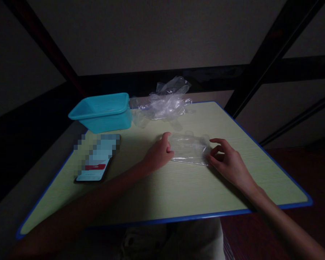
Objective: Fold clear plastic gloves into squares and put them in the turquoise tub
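A thin, clear disposable plastic glove (191,148) lies folded into a flat rectangle on the table. Its left edge is pinched between the thumb and curled fingers of my left hand (160,151). At the opposite edge, my right hand (229,160) grips the lower right corner with thumb and fingertips, its index finger raised. Behind it spreads a loose, crumpled pile of similar clear plastic gloves (166,103), some with rounded finger-like ends.
A turquoise plastic basket (105,121) stands at the table's back left, touching or nearly touching the pile. A phone (97,162) with a lit screen lies in front of it. The pale table (162,195) has a blue rim, and a wall (162,36) rises behind.
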Demonstrator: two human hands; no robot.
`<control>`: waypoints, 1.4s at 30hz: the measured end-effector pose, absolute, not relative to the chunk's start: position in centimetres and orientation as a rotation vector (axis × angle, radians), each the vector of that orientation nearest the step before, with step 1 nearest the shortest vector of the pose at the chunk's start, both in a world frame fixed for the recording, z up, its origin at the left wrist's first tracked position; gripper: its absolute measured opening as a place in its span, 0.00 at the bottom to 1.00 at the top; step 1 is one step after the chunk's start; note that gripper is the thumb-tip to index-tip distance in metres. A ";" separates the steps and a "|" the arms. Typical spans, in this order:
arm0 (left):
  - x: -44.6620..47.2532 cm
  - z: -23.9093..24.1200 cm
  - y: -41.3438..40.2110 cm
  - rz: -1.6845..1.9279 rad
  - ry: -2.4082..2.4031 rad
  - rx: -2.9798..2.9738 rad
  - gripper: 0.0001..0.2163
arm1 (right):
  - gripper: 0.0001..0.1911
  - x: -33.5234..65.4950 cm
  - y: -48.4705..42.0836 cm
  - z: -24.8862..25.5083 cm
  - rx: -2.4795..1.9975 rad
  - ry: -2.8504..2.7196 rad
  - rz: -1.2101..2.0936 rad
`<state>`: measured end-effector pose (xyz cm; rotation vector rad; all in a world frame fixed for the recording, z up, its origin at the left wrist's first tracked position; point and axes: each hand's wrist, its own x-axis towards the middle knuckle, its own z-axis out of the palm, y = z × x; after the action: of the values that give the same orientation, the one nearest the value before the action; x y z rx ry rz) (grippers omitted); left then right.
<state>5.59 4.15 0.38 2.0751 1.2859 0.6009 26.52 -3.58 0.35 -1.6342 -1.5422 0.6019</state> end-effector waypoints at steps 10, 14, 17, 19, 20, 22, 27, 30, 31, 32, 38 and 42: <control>5.1 0.6 4.0 0.560 1.314 2.058 0.25 | 0.21 26.5 -3.6 0.3 -1.667 -1.576 0.544; 4.8 0.6 4.0 0.583 1.293 1.981 0.24 | 0.22 26.6 -3.6 0.2 -1.682 -1.580 0.539; 4.5 0.8 3.7 0.575 1.273 1.913 0.24 | 0.22 26.6 -3.6 0.1 -1.670 -1.576 0.553; 4.3 0.9 3.4 0.569 1.263 1.878 0.25 | 0.22 26.6 -3.6 0.0 -1.665 -1.577 0.554; 4.3 0.9 3.3 0.570 1.263 1.870 0.26 | 0.22 26.6 -3.6 0.0 -1.666 -1.579 0.549; 4.2 1.0 3.0 0.575 1.265 1.881 0.27 | 0.22 26.5 -3.6 0.1 -1.666 -1.587 0.531; 4.4 0.9 2.7 0.551 1.297 1.954 0.27 | 0.21 26.3 -3.7 0.2 -1.662 -1.606 0.498; 4.3 0.8 2.9 0.541 1.284 1.965 0.28 | 0.21 26.5 -3.9 0.3 -1.672 -1.591 0.499; 4.2 0.8 3.0 0.546 1.278 1.969 0.27 | 0.22 26.7 -4.0 0.5 -1.678 -1.585 0.489; 4.2 0.7 3.1 0.557 1.274 1.978 0.27 | 0.21 26.8 -4.1 0.6 -1.685 -1.587 0.455; 6.0 1.0 3.3 0.717 1.251 2.221 0.13 | 0.15 25.9 -4.1 1.7 -1.609 -1.842 0.075; 8.2 1.6 2.8 0.615 1.075 2.552 0.12 | 0.22 24.4 -3.2 0.7 -1.591 -2.114 0.051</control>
<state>8.23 2.85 1.58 2.5522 1.0752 0.6147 24.42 -3.18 0.74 -1.5910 -2.1135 0.0512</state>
